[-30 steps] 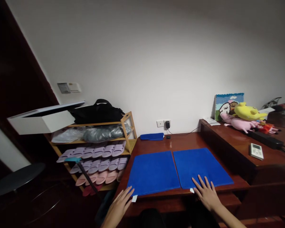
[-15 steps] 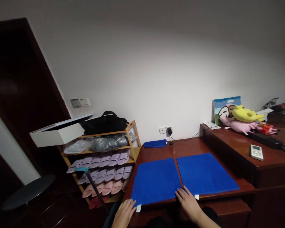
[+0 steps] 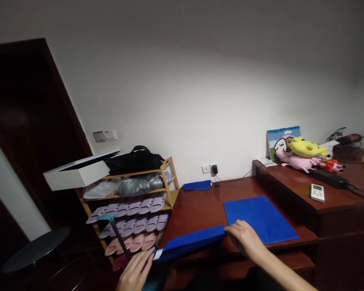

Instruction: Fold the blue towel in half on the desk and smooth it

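Note:
A blue towel (image 3: 194, 238) hangs between my two hands at the front edge of the reddish-brown desk (image 3: 197, 210). My left hand (image 3: 138, 268) pinches its left corner, beside a small white tag. At the right corner, my right hand (image 3: 241, 236) has its fingers closed on the cloth. The towel is lifted and seen almost edge-on, its near part drooping. To the right, a second blue towel (image 3: 259, 218) lies flat on the desk, partly behind my right hand. A folded blue cloth (image 3: 197, 185) rests at the back by the wall.
Left of the desk stands a wooden shoe rack (image 3: 169, 178) with several slippers, a black bag (image 3: 136, 161) and a white box (image 3: 75, 176). Plush toys (image 3: 306, 151) and a white remote (image 3: 317, 193) sit on the raised surface at right. A black stool (image 3: 36, 248) is at lower left.
The left towel lay flat on the desk with my hands resting at its near corners. Now both hands grip and raise it, drawn toward me, baring the desk beneath. The right towel stays flat.

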A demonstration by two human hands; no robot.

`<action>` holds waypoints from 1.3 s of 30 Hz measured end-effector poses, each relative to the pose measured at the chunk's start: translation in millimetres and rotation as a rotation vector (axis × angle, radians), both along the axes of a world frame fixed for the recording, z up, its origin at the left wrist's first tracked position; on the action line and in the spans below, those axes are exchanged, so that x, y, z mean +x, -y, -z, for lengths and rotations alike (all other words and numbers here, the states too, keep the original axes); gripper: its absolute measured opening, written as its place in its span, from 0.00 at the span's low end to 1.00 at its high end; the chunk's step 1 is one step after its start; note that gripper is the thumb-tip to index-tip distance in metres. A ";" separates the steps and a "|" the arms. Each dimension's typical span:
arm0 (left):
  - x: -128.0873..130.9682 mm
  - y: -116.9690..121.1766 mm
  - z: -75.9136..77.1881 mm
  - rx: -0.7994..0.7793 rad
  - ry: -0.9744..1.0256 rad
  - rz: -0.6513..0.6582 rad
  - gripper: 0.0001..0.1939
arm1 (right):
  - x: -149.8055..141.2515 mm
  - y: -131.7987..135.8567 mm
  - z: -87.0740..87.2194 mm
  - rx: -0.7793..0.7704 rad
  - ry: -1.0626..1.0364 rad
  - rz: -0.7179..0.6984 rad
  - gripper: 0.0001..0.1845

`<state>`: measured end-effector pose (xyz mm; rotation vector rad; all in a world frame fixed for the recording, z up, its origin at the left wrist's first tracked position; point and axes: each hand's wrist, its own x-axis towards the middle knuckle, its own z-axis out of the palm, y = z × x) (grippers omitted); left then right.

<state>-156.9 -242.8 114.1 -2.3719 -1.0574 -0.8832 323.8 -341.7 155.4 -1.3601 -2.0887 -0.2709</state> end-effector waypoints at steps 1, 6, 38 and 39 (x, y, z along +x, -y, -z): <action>4.4 7.6 -21.5 -0.044 0.044 -0.001 0.22 | 9.3 9.4 -19.2 0.006 0.003 -0.007 0.20; 54.3 48.5 -123.4 -0.457 0.237 0.029 0.16 | 61.0 59.6 -87.7 0.043 -0.026 -0.041 0.21; 386.0 -22.4 18.2 -0.274 0.051 0.231 0.09 | 302.5 -4.1 72.4 -0.133 -0.443 0.388 0.17; 386.5 -15.4 47.0 -0.297 0.012 0.239 0.10 | 301.3 2.2 102.3 -0.185 -0.479 0.380 0.16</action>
